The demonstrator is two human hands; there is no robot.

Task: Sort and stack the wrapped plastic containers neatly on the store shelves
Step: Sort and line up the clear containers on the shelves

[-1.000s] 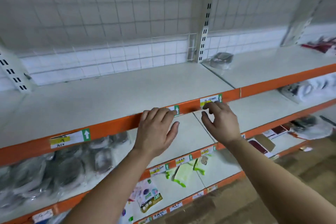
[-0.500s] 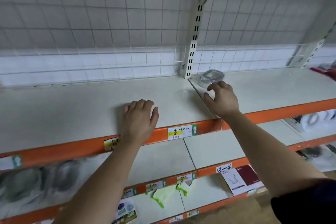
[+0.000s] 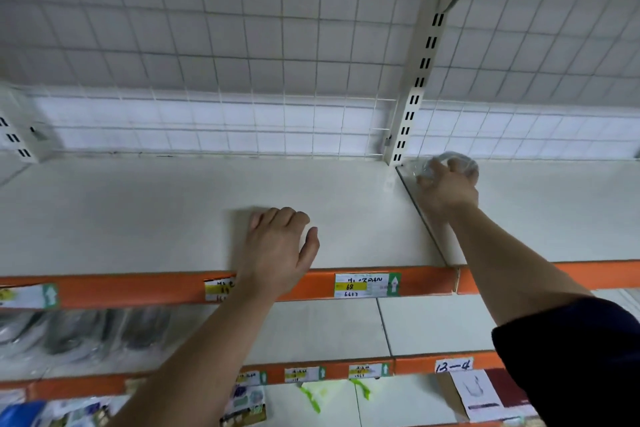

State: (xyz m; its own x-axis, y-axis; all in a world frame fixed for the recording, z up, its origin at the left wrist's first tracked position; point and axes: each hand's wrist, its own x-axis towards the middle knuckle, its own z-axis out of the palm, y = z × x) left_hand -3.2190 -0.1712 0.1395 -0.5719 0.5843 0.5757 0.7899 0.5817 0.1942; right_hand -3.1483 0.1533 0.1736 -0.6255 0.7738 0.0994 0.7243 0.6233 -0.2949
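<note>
White shelf board (image 3: 138,211): my right hand (image 3: 446,192) has reached the clear-wrapped round plastic container (image 3: 465,163) beside the slotted cream upright (image 3: 412,104), fingers (image 3: 434,170) curled round it; my left hand (image 3: 277,250) lies flat. Sorting can start.

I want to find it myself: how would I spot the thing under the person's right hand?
Find the top white shelf with the orange front edge, then the slotted upright post at its back. Right of the post's foot sits a round container in clear wrap, gripped by the right hand. It is the only item seen on that shelf.
</note>
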